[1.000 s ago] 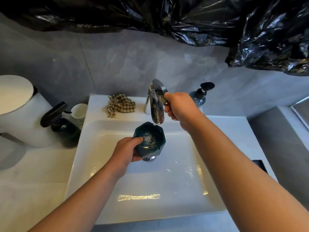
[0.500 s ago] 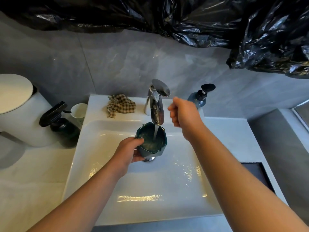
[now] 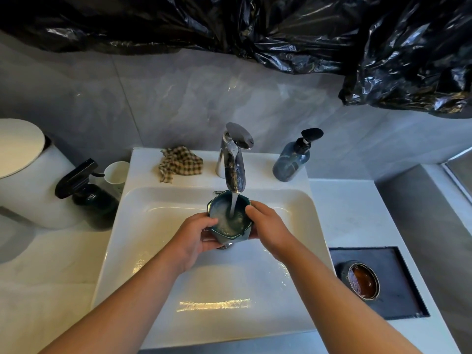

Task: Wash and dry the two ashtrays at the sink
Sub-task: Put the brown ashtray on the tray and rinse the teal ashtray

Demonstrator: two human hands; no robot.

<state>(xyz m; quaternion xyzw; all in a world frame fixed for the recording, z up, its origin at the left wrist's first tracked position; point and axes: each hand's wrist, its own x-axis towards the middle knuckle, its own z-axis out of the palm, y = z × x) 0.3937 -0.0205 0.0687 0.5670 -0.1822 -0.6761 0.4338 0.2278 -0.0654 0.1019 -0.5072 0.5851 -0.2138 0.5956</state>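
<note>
A dark green faceted ashtray (image 3: pixel 227 221) is held over the white sink (image 3: pixel 143 226), right under the chrome faucet (image 3: pixel 233 162). Water streams from the spout into the ashtray's bowl. My left hand (image 3: pixel 194 235) grips its left side and underside. My right hand (image 3: pixel 265 226) holds its right rim, fingers curled over the edge. A second ashtray (image 3: pixel 362 281), round with a brown inside, sits on a black tray (image 3: pixel 403 264) on the counter to the right of the sink.
A checked cloth (image 3: pixel 180 163) lies on the sink ledge left of the faucet. A blue pump bottle (image 3: pixel 292 160) stands to the faucet's right. A dark spray bottle (image 3: pixel 89 192) and a white cup (image 3: pixel 116 172) stand left of the sink. Black plastic sheeting (image 3: pixel 281 29) hangs above.
My right hand left the faucet handle and came down onto the ashtray's right rim. Water started running into the ashtray. The view tilted down, bringing the second ashtray into sight.
</note>
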